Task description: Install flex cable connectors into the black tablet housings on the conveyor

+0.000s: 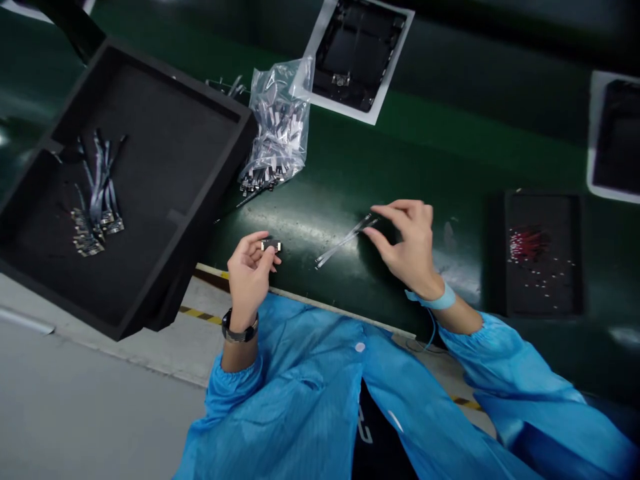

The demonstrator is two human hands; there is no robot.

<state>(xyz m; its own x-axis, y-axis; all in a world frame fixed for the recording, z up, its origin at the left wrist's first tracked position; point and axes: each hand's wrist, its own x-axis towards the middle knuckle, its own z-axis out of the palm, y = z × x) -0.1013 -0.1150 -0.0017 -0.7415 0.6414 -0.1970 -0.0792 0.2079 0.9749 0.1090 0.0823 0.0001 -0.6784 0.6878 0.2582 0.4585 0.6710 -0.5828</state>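
While the left hand (249,279) pinches a small connector (271,245), a flex cable (345,241) lies diagonally on the counter (450,167), its upper end nearest the right hand (409,247), whose parted fingers (400,210) flank it, grip unconfirmed.

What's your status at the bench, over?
Left hand pinching small connector. Right hand at flat cable end. Black foam tray off to the left.

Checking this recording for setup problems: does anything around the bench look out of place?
Yes: the black foam tray looks misplaced. It hangs past the front edge of the green bench, with its near corner out over the grey floor, so part of it appears unsupported.
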